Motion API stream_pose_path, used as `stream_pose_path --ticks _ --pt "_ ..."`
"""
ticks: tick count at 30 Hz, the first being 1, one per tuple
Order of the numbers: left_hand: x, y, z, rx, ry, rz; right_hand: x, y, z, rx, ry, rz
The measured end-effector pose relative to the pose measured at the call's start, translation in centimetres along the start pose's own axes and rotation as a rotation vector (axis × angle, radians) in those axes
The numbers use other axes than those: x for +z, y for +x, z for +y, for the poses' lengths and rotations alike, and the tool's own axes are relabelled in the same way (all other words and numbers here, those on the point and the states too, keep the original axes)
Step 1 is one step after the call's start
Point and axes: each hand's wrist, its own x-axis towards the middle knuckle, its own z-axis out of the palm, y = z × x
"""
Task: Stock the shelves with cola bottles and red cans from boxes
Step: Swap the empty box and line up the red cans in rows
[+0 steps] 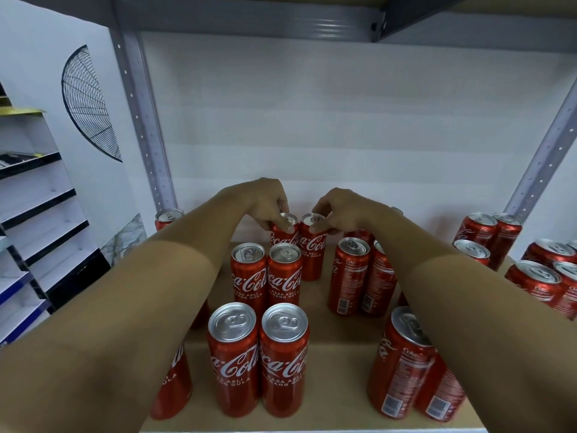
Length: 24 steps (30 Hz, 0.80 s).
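Two red cans stand upright side by side at the back of the brown shelf (324, 326), and I have one in each of my hands: my left hand (268, 204) pinches the rim of the left can (282, 237) with curled fingers, my right hand (335, 214) grips the top of the right can (312, 248) the same way. Nearer me, between my forearms, four more cans stand in two touching pairs, the middle pair (267, 276) just in front of the held ones and the front pair (259, 357) closest, while other cans (362, 276) with their label backs showing stand to the right under my right arm
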Motion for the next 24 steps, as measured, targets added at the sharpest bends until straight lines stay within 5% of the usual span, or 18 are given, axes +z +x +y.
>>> stream_pose_path --ticks 24 --pt "-1.0 -1.3 -3.0 0.003 0.057 0.010 2.3 1.6 -2.1 0.025 0.261 -0.043"
